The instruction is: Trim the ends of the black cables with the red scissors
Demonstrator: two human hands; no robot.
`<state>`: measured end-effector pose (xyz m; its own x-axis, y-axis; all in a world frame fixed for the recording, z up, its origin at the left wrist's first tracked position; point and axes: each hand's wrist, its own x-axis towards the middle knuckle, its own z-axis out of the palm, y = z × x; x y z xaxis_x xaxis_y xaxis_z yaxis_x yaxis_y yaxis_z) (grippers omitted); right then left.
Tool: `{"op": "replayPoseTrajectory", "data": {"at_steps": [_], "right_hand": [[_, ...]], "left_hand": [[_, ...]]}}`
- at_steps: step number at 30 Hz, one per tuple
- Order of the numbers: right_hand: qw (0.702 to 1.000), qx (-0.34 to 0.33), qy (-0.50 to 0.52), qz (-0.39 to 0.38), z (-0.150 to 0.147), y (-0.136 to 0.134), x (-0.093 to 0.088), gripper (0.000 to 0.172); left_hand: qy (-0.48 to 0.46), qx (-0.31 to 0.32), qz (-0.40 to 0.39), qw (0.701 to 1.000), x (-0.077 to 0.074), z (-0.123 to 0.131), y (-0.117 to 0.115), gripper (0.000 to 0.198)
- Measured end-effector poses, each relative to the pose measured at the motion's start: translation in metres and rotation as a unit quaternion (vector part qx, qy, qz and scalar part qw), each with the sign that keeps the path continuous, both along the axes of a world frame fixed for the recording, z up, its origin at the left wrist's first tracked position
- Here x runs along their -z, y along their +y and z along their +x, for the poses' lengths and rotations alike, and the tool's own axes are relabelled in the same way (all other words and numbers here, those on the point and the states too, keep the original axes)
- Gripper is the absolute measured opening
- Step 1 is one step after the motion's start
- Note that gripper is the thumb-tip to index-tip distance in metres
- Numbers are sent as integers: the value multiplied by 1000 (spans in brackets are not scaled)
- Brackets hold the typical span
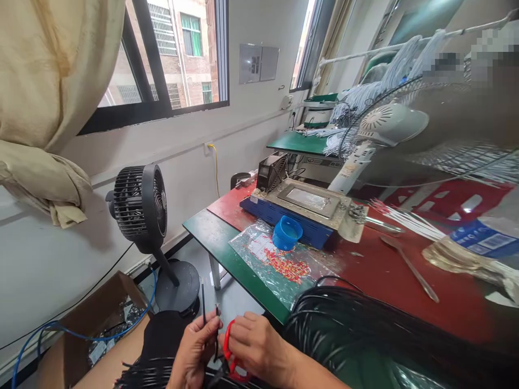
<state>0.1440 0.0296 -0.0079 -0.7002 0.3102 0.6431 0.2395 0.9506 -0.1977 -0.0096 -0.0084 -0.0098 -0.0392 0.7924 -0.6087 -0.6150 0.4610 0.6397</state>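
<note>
My left hand [193, 348] is closed in a pinch on a thin black wire [203, 302] that stands upright near the bottom edge. My right hand [255, 346] is closed round a small red-handled cutting tool [229, 346], its tip next to the wire. A thick bundle of black wires [365, 329] lies over the table edge to the right of my hands. More black wire ends [138, 373] lie under my left wrist.
A green and red worktable [211, 232] holds a flat blue-based machine [300, 208], a blue cup [287, 233], a clear bag of small red parts [279, 262] and tweezers [409, 265]. A black floor fan [141, 208] and a cardboard box [81, 329] stand left. A white fan [385, 127] stands at right.
</note>
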Motion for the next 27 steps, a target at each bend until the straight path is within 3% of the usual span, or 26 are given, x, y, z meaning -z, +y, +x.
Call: {"op": "replayPoseTrajectory", "data": {"at_steps": [2,5,8,17,27], "right_hand": [[986,47,19,-158,-1,-1,-2,24],[912,71,3,-403,0,-3,-10,32],[843,36,-39,-535,0,-4,-13,39],[726,-5,-5,-687,-2,-7,8,55],[672,-20,12,-740,-4,-7,0,57]], "left_hand": [[19,-33,-4,999,-2,-2,2,33],[46,-66,-15,997,-4,-4,3,38],[39,-65,-12,997,-4,-6,4,41],[41,-87,-22,995,-3,-2,2,35],[83,-80,7,993,0,-3,1,31]]}}
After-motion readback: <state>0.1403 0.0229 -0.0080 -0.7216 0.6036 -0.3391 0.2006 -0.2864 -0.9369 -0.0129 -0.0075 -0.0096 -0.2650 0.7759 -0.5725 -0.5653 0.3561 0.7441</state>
